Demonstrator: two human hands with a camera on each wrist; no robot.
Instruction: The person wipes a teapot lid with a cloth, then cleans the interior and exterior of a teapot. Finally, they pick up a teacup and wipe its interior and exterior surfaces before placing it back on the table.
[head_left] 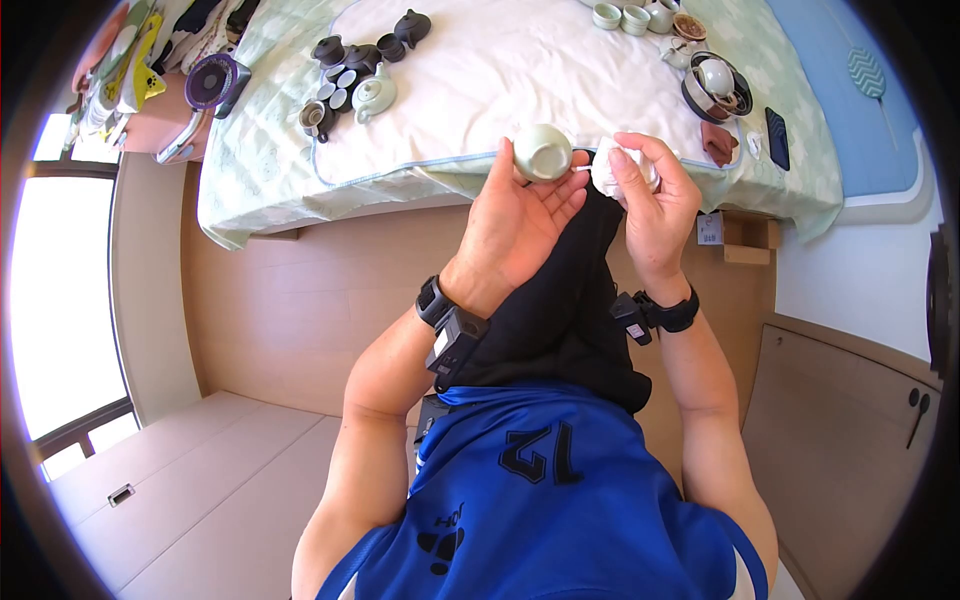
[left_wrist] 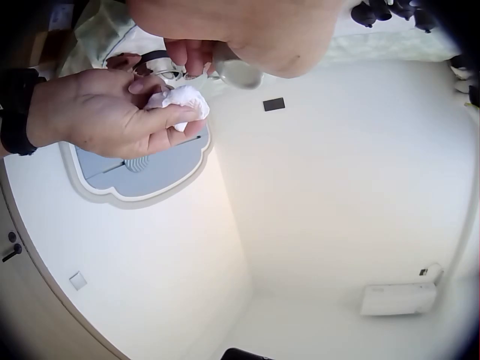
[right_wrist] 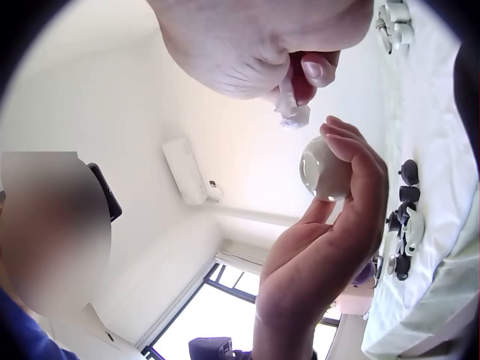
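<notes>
My left hand holds a pale green teacup, thumb at one side and fingers at the other, with its round foot turned up toward the head camera. My right hand pinches a crumpled white cloth or tissue between thumb and fingers, just to the right of the cup. A small gap shows between the cup and the white wad in the right wrist view. Both hands are over my lap at the table's near edge.
Dark teapots and small cups stand with a pale teapot at the table's left. Pale cups, a dark bowl, a brown cloth and a phone lie at the right. A purple fan is far left.
</notes>
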